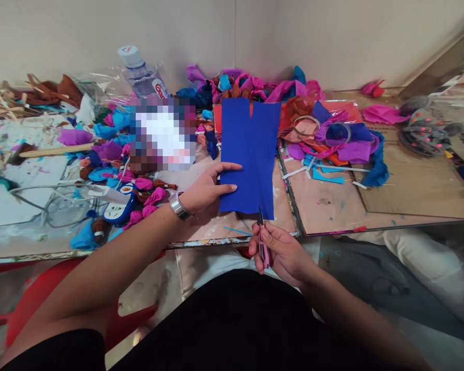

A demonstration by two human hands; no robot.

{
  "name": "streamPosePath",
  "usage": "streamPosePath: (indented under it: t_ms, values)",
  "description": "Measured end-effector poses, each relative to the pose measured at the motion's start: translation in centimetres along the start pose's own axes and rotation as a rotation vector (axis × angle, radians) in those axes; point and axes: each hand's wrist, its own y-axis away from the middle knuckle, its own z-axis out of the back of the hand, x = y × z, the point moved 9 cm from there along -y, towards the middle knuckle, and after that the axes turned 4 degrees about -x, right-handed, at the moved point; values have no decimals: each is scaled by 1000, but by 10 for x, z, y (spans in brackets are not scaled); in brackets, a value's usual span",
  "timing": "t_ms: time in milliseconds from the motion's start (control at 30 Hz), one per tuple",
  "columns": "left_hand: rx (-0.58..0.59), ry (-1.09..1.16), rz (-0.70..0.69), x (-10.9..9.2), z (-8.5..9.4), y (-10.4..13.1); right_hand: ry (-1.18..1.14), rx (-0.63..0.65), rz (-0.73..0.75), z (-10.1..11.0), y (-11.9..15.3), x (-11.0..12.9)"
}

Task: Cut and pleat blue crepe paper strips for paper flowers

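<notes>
A dark blue sheet of paper (239, 154) lies upright in front of me, with a slit at its top edge and a cut or crease running up from its bottom edge. My left hand (212, 185) grips its left side, thumb and forefinger on top; the other fingers are hidden. Below the bottom edge, my right hand (280, 250) is closed around pink-handled scissors (263, 250). Their dark blades point up and meet the sheet's lower edge near the right part. A thin blue strip (235, 230) lies on the table just left of the scissors.
Colourful scraps (255, 85) pile up behind the sheet, with more at right around clear tape rings (337, 134). At left are a bottle (145, 77), a blue power socket (119, 203), a cable and small tied bundles (110, 149). A cardboard sheet (417, 188) covers the right side.
</notes>
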Motion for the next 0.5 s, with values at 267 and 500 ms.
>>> streamPosePath:
  t_ms: [267,500]
  values:
    - [-3,12,13,2,1,0,-5,-32,2,2,1,0]
    - [-68,-19,-40,-7,5,-2,71,-113,-77,9,12,-9]
